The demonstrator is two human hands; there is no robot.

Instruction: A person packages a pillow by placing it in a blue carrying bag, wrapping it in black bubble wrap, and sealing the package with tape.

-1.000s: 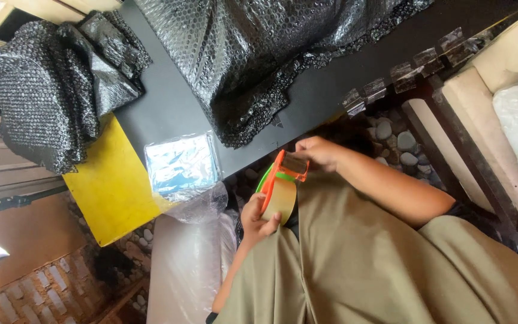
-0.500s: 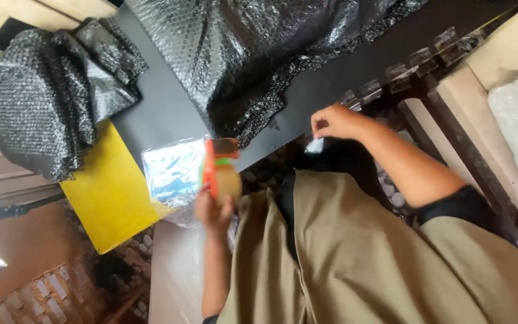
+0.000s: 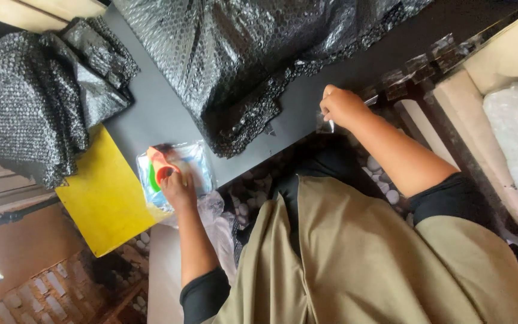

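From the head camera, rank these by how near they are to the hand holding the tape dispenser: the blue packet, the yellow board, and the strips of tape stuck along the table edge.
From the left hand, gripping the tape dispenser:
1. Blue packet, directly beneath the hand.
2. Yellow board, just beside it, toward the picture's left.
3. Tape strips, far across at the table edge, past the right hand.
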